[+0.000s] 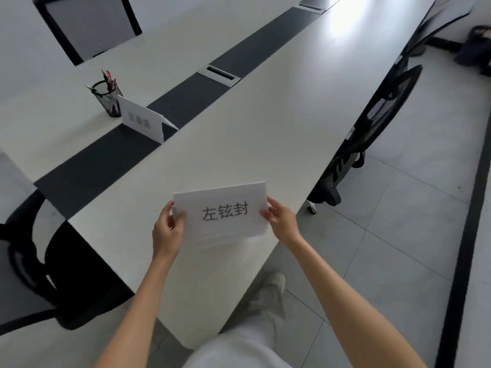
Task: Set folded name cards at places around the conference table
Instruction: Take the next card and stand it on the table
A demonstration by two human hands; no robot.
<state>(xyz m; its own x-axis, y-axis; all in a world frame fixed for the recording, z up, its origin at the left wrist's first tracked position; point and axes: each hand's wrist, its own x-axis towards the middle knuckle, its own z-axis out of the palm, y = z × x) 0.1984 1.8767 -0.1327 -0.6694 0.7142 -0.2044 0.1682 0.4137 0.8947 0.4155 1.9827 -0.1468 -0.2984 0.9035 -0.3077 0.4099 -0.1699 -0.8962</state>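
A white name card (223,212) with three printed grey characters is held over the near corner of the long white conference table (265,115). My left hand (168,231) pinches its left edge and my right hand (281,217) pinches its right edge. More white sheet edges show just below the card. A second folded name card (142,120) stands upright as a tent on the dark centre strip (106,155), to the far left.
A black mesh pen holder (107,98) stands behind the standing card. Cable boxes (219,75) sit in the strip. Black mesh chairs stand at the right side (372,134), near left (53,261) and far left (87,27). Grey tiled floor lies to the right.
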